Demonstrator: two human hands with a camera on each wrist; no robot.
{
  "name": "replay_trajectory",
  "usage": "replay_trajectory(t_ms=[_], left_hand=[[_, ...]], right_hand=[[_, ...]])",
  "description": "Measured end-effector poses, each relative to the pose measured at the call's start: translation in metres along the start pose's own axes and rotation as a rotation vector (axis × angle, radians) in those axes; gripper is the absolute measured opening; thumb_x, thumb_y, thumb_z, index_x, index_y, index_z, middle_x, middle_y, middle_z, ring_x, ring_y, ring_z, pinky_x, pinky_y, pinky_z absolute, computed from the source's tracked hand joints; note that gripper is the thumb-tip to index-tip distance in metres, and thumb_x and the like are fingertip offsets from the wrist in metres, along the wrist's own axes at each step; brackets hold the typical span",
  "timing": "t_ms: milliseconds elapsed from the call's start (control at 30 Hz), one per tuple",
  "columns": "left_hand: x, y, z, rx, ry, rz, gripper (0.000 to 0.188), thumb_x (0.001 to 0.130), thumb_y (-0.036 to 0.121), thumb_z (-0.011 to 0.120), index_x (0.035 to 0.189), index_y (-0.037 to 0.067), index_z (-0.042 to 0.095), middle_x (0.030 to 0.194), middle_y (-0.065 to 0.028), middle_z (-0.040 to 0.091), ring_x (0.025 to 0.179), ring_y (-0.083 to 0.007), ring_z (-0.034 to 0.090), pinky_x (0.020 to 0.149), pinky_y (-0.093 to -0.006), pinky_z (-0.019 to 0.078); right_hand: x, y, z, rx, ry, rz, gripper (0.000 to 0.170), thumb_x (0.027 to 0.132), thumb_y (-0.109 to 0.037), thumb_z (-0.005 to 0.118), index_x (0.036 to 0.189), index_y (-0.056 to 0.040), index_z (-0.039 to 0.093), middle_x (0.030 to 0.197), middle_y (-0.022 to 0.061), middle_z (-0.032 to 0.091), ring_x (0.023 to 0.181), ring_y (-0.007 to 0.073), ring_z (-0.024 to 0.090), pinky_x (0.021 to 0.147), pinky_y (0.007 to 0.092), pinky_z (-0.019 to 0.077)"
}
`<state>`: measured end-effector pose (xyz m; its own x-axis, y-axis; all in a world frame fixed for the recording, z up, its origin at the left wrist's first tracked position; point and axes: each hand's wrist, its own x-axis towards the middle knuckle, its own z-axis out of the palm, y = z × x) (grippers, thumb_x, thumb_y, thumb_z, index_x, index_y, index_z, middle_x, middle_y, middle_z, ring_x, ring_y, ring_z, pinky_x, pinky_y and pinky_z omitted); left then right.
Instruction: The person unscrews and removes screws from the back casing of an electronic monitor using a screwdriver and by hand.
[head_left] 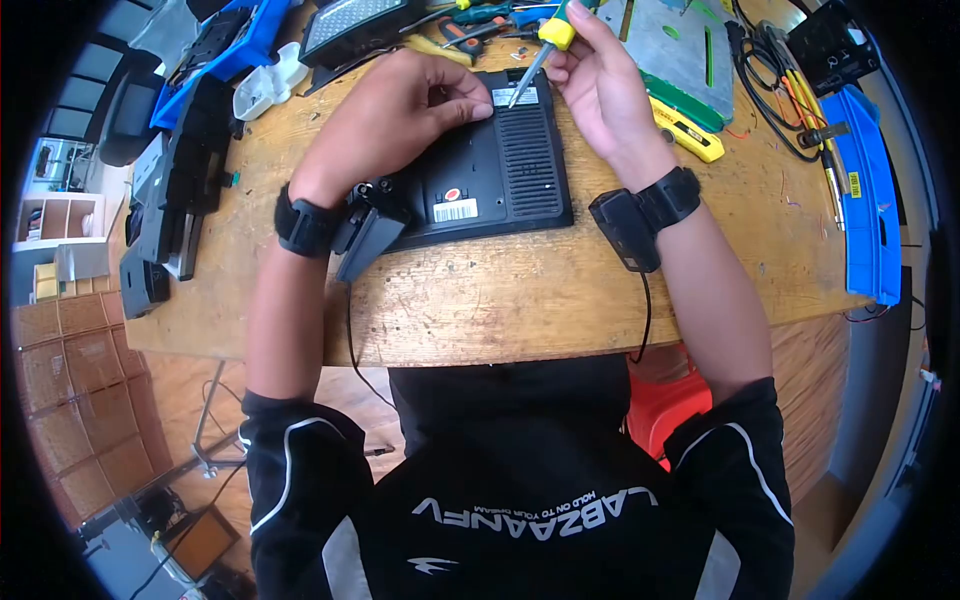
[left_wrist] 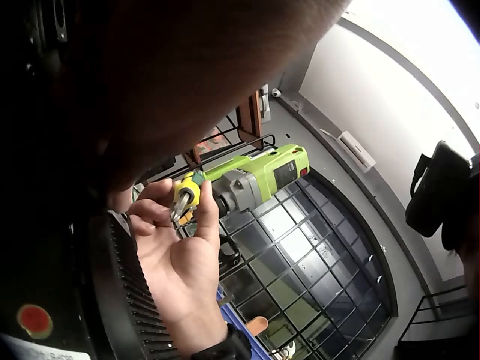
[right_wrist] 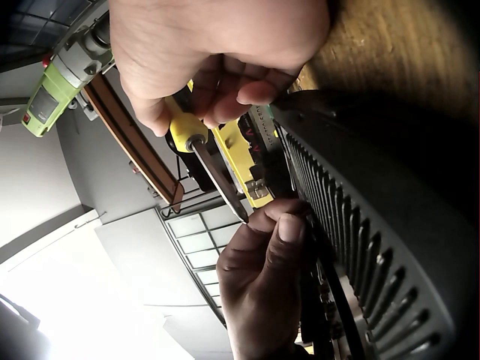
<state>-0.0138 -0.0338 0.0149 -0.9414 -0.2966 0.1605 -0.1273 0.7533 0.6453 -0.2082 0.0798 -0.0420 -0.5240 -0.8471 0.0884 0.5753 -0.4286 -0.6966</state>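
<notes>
A flat black plastic housing lies on the wooden bench, with ribbed vents, a barcode label and a round red sticker facing up. Over its far part is my left hand, its thumb and index finger together near the silver label; I cannot tell whether something small is between them. My right hand holds a screwdriver by its yellow handle, the shaft slanting down toward the housing. In the right wrist view the screwdriver's tip comes right beside the left index finger.
A yellow utility knife lies right of the right hand, by a grey-green plate. Blue bins stand at both sides. Black device parts crowd the left, pliers and other tools the back. Cables coil at right.
</notes>
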Motion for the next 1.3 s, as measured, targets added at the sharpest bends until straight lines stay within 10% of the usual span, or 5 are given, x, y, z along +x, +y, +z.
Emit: replay_trajectory(t_ms=[667, 867, 1300], left_hand=[[-0.01, -0.008, 0.016, -0.029, 0.183, 0.071, 0.016, 0.087, 0.014, 0.082, 0.096, 0.001, 0.077, 0.073, 0.0, 0.065, 0.059, -0.0067, 0.048, 0.055, -0.0252, 0.0403], [-0.012, 0.001, 0.012, -0.026, 0.175, 0.015, 0.02, 0.084, 0.015, 0.085, 0.095, 0.001, 0.075, 0.073, 0.0004, 0.057, 0.06, -0.0064, 0.042, 0.054, -0.0247, 0.0347], [-0.009, -0.017, 0.011, -0.168, 0.17, 0.022, 0.021, 0.095, 0.005, 0.069, 0.115, 0.003, 0.075, 0.086, 0.0004, 0.07, 0.078, -0.0038, 0.058, 0.071, -0.0216, 0.048]], right_hand=[[0.0, 0.001, -0.011, -0.105, -0.053, -0.027, 0.029, 0.1, -0.031, 0.069, 0.114, -0.0052, 0.065, 0.105, 0.0025, 0.068, 0.086, 0.0102, 0.059, 0.078, 0.0245, 0.0473], [-0.01, 0.001, 0.015, -0.299, 0.073, -0.123, 0.02, 0.105, -0.023, 0.059, 0.098, -0.0066, 0.068, 0.082, -0.0008, 0.066, 0.067, 0.007, 0.055, 0.06, 0.0202, 0.0404], [-0.019, 0.004, 0.025, -0.555, -0.036, -0.339, 0.02, 0.105, -0.02, 0.06, 0.103, -0.0015, 0.067, 0.086, -0.0004, 0.067, 0.073, 0.0048, 0.057, 0.066, 0.0197, 0.0436]])
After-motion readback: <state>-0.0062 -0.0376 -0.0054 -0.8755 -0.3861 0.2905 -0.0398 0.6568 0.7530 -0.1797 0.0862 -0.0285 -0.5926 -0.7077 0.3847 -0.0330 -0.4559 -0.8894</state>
